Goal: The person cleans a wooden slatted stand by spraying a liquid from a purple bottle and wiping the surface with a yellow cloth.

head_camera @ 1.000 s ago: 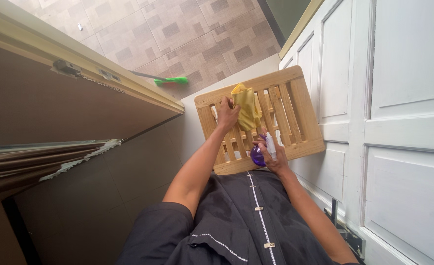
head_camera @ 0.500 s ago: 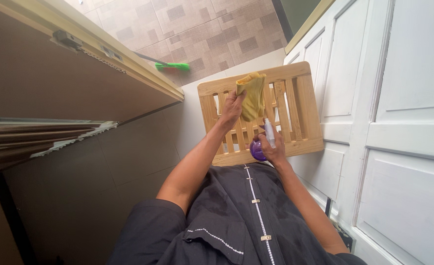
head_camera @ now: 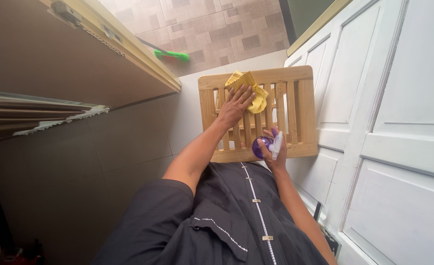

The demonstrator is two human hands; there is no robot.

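The left hand (head_camera: 234,105) presses a yellow cloth (head_camera: 250,87) flat on the far end of the wooden rack (head_camera: 303,113), fingers spread. The right hand (head_camera: 275,149) is closed around a purple spray bottle (head_camera: 261,146) at the rack's near edge. Wiping seems underway; the near slats look untouched.

White panelled cabinet doors (head_camera: 398,113) run down the right side. Beyond them the floor (head_camera: 217,29) is brown and beige patterned tile, with a green broom head (head_camera: 172,55) lying on it. On the left a large brown slab with a pale wooden edge (head_camera: 128,51) and metal fittings juts out above dark, smooth wall tiles (head_camera: 104,162). Soft daylight throughout
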